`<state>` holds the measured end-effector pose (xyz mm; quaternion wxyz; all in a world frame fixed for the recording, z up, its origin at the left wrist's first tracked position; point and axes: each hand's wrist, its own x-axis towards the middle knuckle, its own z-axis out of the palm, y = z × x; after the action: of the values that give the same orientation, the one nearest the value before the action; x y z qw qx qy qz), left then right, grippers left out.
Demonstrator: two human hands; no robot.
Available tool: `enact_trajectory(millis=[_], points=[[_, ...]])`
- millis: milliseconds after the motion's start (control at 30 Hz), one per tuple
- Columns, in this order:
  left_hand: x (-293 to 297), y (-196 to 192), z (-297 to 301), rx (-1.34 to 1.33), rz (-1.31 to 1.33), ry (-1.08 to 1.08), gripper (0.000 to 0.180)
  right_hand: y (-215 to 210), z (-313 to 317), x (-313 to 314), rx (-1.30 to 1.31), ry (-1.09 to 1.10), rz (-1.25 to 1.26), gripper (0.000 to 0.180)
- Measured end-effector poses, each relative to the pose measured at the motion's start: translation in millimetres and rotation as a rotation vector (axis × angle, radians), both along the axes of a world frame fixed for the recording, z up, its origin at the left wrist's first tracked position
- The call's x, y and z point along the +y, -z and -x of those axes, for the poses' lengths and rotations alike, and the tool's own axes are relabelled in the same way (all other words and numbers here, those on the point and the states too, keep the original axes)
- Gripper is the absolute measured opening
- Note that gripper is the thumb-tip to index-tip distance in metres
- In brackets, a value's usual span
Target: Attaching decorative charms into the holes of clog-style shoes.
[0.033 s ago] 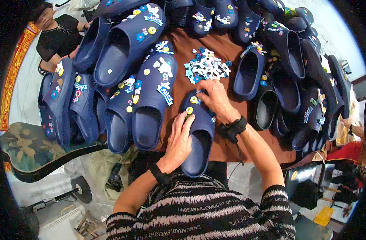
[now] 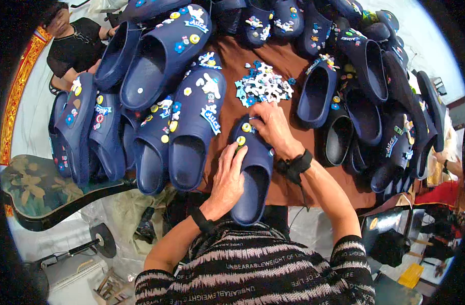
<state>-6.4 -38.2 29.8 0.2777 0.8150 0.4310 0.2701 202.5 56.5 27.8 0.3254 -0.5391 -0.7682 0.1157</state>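
Note:
A navy blue clog lies upright on the brown cloth in front of me, toe away from me and heel close to my body. My left hand grips its left side, fingertips by a yellow charm on the upper. At the toe, my right hand is closed, thumb and fingers pressed against the clog's tip. Whether a small charm sits under those fingertips is hidden. Just beyond the right fingers is a pile of white, blue and yellow shoe charms.
Decorated navy clogs crowd the left, with others on the right and along the far side. The brown cloth shows between them. A dark floral stool stands at lower left. Another person sits at far left.

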Motion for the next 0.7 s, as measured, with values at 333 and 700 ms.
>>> enact_trajectory(millis=[333, 700], points=[[5.1, 2.2, -1.3, 0.016, -0.019, -0.018, 0.074, -9.8, 0.7, 24.1, 0.322, 0.216, -0.207, 0.019], [4.6, -2.0, -1.1, 0.004, -0.024, -0.016, 0.075, -10.1, 16.2, 2.9, -0.3, -0.134, -0.091, 0.024]])
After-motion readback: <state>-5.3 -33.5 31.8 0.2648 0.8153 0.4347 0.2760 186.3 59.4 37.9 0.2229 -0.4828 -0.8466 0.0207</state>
